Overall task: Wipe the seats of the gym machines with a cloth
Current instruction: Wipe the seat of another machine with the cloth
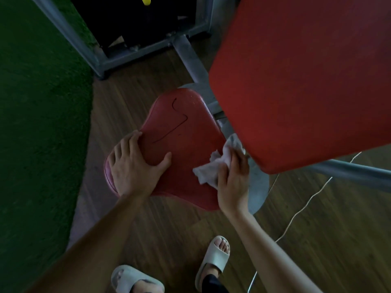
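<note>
A red padded seat (182, 132) with a dark tear line across its top sits in the middle of the view. My left hand (133, 163) lies flat on its left side, fingers wrapped over the edge. My right hand (232, 178) presses a crumpled white cloth (213, 166) onto the seat's right edge. A large red back pad (300, 77) hangs over the upper right, close above the cloth.
Grey steel frame tubes (188, 53) run behind the seat to a black weight stack (135, 20). Green turf (38, 123) covers the left. A thin white cable (300, 210) trails over the wood floor at right. My feet in pale slides (215, 259) stand below.
</note>
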A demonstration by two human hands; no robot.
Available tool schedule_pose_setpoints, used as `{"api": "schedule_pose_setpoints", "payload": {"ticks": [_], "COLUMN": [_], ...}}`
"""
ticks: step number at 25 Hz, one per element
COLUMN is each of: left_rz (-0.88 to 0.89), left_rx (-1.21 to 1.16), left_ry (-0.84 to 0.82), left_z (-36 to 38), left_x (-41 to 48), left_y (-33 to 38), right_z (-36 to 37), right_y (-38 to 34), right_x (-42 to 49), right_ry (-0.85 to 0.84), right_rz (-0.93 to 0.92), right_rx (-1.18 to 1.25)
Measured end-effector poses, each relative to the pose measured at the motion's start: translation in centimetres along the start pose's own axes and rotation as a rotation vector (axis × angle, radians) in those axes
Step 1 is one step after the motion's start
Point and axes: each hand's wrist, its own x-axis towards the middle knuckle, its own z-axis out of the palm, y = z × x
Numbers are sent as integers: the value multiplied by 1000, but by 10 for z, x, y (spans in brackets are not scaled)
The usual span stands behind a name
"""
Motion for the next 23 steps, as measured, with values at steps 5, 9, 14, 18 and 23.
{"api": "schedule_pose_setpoints", "payload": {"ticks": [5,9,14,18,23], "left_rz": [-22,-20,-27,-25,-15], "left_rx": [32,60,69,49,74], "left_ry": [-6,-26,-32,-22,-29], "left_z": [1,4,2,2,1], "left_x": [2,2,2,3,2], "left_y": [3,2,4,6,6], "right_z": [11,33,19,8,38], "right_y": [-14,-28,-17,-11,-29], "right_x": [46,97,74,56,113], "right_ry": [-88,-169,-165,-151,-180], "right_rz": [-18,-50,38,76,159], "right_rx": [86,-30,37,36,31]}}
